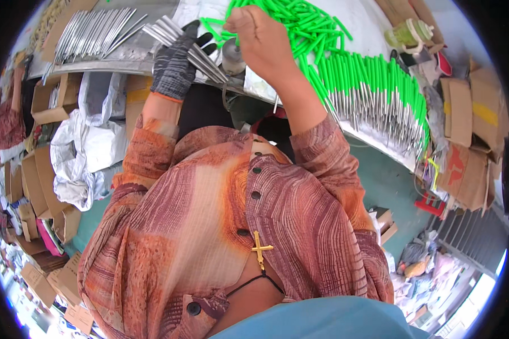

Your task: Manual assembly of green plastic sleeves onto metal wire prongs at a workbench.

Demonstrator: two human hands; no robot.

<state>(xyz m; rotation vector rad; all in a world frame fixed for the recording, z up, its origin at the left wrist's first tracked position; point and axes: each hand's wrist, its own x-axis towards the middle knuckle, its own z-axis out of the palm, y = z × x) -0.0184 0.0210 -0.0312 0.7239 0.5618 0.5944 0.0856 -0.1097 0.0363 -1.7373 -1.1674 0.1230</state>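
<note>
A bundle of thin, bright silvery metal rods was held fanned out in the left hand, which was covered by a dark grey knitted glove with an orange cuff and was closed around the lower part of the bundle. The rods were angled across the front edge of the pale worktable, their smooth faces catching the light. The bare right hand was curled into a loose fist just beside the rod tips, at the edge of a loose heap of short, glossy green plastic sleeves; what, if anything, was pinched inside the fist could not be told. A small round grey metal fixture was seen between the two hands, partly hidden by them. To the right, a dense row of metal rods fitted with green sleeves was laid side by side along the table's curved rim. At the far left of the table, a further flat batch of bare silvery rods was spread out. Crumpled silver-white plastic sheeting and brown corrugated cardboard boxes were seen around the table on both sides.
</note>
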